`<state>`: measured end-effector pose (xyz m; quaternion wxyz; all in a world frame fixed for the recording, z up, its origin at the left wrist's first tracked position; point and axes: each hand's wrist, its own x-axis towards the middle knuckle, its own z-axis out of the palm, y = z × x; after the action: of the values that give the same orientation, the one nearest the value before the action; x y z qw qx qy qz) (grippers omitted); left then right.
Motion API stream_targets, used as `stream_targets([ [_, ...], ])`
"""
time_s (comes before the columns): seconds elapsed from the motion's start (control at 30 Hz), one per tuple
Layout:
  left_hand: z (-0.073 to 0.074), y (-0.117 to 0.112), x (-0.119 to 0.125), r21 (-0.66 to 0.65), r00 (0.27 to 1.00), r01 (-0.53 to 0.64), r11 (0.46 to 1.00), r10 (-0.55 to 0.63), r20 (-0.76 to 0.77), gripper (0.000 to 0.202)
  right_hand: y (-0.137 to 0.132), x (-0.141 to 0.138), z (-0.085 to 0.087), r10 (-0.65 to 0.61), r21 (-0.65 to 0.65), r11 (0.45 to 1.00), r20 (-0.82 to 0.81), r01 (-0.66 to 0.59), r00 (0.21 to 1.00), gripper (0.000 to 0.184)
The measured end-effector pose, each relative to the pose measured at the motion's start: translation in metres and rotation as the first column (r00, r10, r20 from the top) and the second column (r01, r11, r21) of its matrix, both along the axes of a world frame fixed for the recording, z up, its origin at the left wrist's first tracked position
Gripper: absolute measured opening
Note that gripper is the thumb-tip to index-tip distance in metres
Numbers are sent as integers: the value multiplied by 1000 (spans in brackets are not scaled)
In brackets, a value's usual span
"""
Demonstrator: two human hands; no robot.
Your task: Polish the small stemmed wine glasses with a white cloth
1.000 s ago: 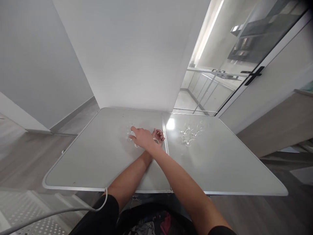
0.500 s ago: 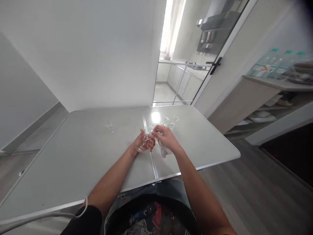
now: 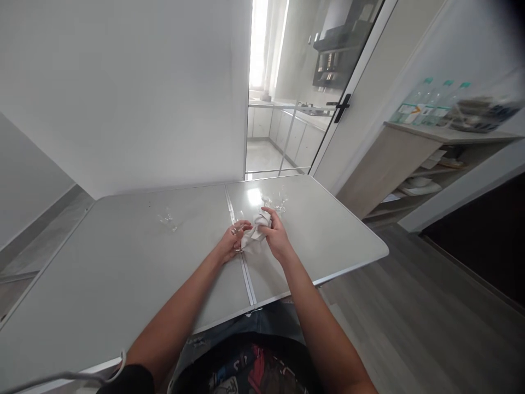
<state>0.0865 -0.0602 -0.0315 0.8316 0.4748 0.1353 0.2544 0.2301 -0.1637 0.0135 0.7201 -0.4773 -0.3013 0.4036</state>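
Left hand (image 3: 228, 244) holds a small clear glass (image 3: 238, 234) just above the bench (image 3: 123, 284), over its middle seam (image 3: 247, 276) and nearer the far edge than the near one. My fingers are curled round the glass, whose long axis is too faint to tell. My right hand (image 3: 278, 241) lies just to the right, fingers pinching a bunched white cloth (image 3: 256, 230) that touches the glass's right side. 1 lone glass (image 3: 167, 220) stands on the left half, and a cluster of glasses (image 3: 281, 201) stands by the right half's far edge.
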Motion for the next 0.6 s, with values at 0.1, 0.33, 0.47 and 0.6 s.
stream_targets([
  [0.1,-2,-2,1,60,998,10,998,-6,-63,62,6,-6,-14,37,-50,998,23,-35,999,44],
  [0.33,1,2,-1,65,990,-111,992,116,-76,40,7,-2,-26,-103,-106,990,-59,96,993,57],
  [0.47,1,9,-2,117,974,-217,969,223,-34,39,-10,19,-24,-152,-177,972,17,153,988,50],
  [0.6,0,7,-1,76,990,-135,988,138,-41,41,-36,37,-22,-135,-177,976,-42,125,990,45],
])
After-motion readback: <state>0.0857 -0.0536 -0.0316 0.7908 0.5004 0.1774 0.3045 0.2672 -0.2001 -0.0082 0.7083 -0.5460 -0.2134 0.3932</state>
